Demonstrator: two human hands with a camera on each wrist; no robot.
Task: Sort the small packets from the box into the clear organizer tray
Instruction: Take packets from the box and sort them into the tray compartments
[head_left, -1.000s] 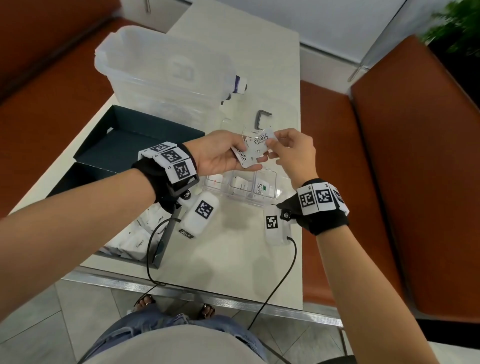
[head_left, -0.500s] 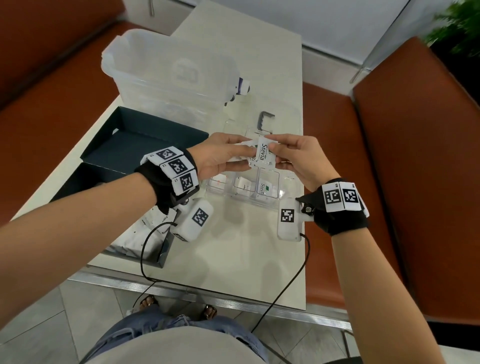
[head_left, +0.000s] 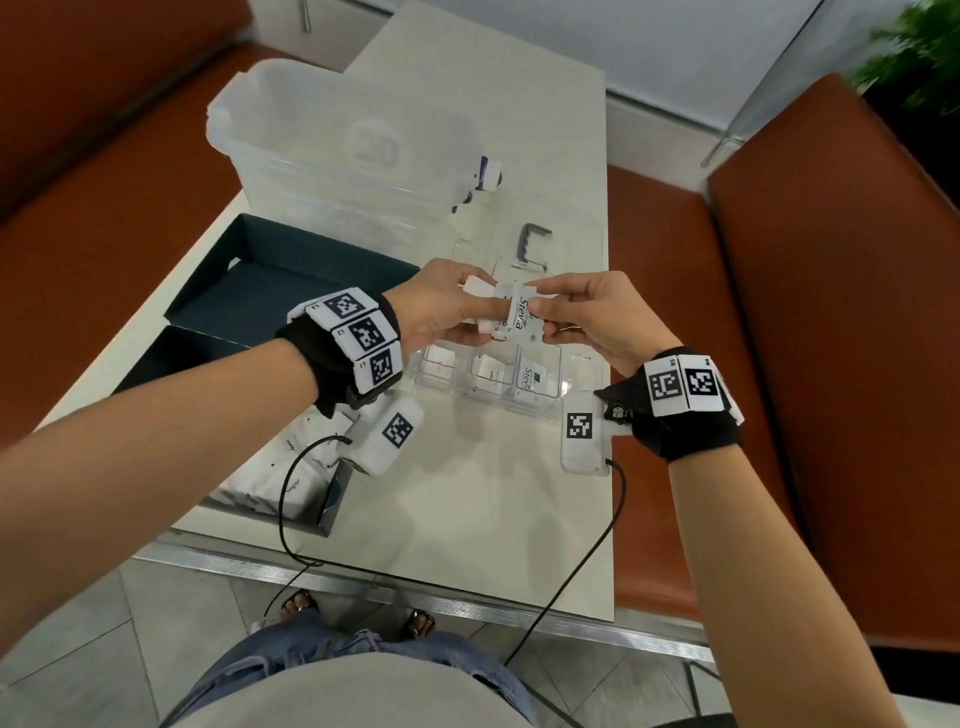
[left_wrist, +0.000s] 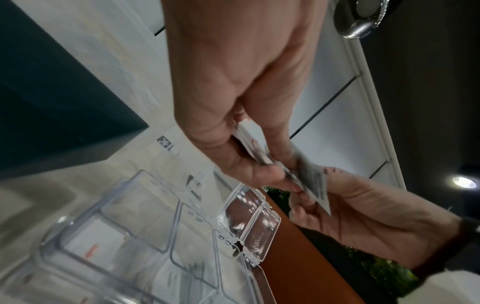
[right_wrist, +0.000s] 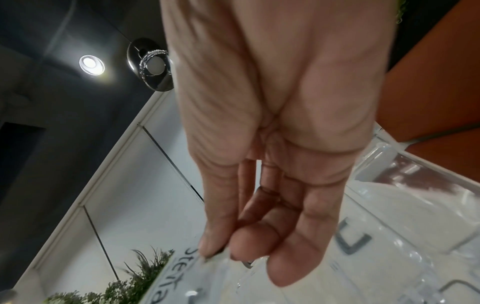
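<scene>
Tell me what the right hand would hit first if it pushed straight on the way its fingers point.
Likely the left hand: the right hand points at it across the Stevia packet both hold. Depth is unclear.

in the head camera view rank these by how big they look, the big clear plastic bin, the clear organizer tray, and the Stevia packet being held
1. Clear plastic bin, largest.
2. Clear organizer tray, partly hidden by the hands.
3. Stevia packet, smallest.

The organizer tray (head_left: 566, 387) sits on the table (head_left: 467, 499). The box (head_left: 291, 291) lies left of the tray, a large plastic bin (head_left: 332, 150) behind it. Both hands, holding packets (head_left: 522, 319), hang above the tray.
</scene>
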